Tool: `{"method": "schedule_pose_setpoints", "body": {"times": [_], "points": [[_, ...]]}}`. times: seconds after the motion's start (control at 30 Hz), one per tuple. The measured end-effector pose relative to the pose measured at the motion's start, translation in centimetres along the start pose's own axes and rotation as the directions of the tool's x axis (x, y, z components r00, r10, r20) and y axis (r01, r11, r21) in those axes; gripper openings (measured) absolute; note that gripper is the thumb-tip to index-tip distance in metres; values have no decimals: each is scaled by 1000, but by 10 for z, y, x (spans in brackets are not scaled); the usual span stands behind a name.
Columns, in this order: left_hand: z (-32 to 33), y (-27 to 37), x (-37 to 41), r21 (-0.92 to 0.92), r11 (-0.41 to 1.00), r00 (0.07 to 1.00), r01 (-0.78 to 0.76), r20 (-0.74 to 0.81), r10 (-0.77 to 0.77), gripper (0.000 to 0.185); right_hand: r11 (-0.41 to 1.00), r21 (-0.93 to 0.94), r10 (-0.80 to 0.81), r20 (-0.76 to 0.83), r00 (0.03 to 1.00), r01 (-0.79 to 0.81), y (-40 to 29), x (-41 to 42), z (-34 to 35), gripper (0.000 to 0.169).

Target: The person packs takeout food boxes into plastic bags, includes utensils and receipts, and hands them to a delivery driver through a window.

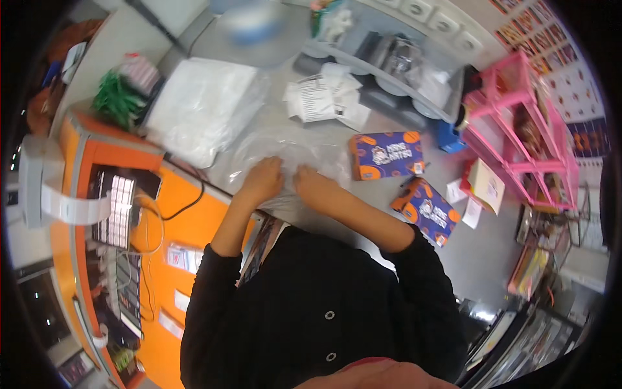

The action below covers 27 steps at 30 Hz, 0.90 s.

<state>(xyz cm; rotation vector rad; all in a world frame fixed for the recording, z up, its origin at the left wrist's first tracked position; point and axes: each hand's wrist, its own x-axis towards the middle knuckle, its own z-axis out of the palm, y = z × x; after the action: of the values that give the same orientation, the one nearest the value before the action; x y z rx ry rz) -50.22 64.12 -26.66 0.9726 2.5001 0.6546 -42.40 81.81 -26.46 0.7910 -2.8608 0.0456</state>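
A clear plastic bag (316, 148) lies loosely spread on the grey metal counter (481, 257) in front of me. My left hand (265, 180) grips it on one side, fingers curled in. Close beside it, my right hand (311, 185) pinches the same film. The fingertips of both hands are partly hidden. To the right sit two purple and orange cardboard boxes with printing, an upper box (388, 154) and a lower box (430, 211). Left of the hands rests a stack of plastic bags (204, 107), whitish and flat.
Printed paper slips (320, 99) lie beyond the bag, before a grey divided tray (388, 73). A pink plastic rack (525, 126) stands at the right. Green ties (116, 99) hang at the left, above an orange cabinet (189, 219) with a label printer (36, 182).
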Motion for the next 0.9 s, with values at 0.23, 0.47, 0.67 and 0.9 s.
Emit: {"method": "schedule_pose_setpoints", "body": {"times": [0.23, 0.47, 0.67, 0.9], "points": [[-64, 68, -5, 62, 997, 995, 52, 83, -57, 20, 633, 404, 716, 18, 698, -660, 172, -131, -71, 42], [-17, 173, 27, -359, 881, 949, -310, -62, 309, 35, 36, 476, 829, 477, 292, -878, 187, -153, -19, 65], [125, 118, 119, -731, 681, 999, 39, 20, -36, 69, -40, 689, 873, 377, 310, -724, 191, -167, 20, 60], [93, 126, 89, -411, 904, 992, -120, -25, 121, 75, -288, 848, 740, 492, 459, -445, 219, -206, 75, 46]]}}
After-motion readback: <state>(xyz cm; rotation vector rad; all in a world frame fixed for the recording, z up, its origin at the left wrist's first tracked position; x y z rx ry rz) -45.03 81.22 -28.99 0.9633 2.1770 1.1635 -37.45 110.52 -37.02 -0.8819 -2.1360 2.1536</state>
